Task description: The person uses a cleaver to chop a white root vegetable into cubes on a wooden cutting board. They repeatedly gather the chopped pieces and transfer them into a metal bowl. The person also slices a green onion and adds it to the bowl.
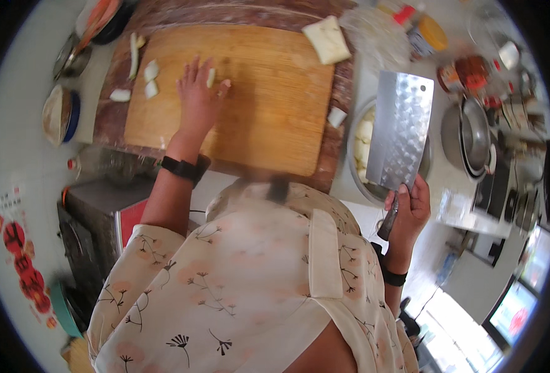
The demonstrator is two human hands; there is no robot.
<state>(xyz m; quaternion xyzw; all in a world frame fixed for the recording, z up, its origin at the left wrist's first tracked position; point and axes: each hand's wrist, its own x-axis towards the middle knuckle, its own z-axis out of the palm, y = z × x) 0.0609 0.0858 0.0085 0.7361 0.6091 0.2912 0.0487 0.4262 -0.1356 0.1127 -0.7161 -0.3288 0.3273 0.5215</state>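
Note:
My right hand grips the dark handle of a cleaver. Its broad dimpled steel blade points away from me, over the rim of a metal bowl with pale cut pieces inside. On the left half of a wooden cutting board my left hand is spread, palm down. A small pale strip lies between its thumb and index finger; the thumb stands apart from it. Two white chunks rest near the board's left edge, left of my hand.
A white slab overlaps the board's upper right corner. White pieces lie beside the board: a chunk, another chunk and a long strip. Jars, a plastic bag and nested metal pots stand at right; bowls at left.

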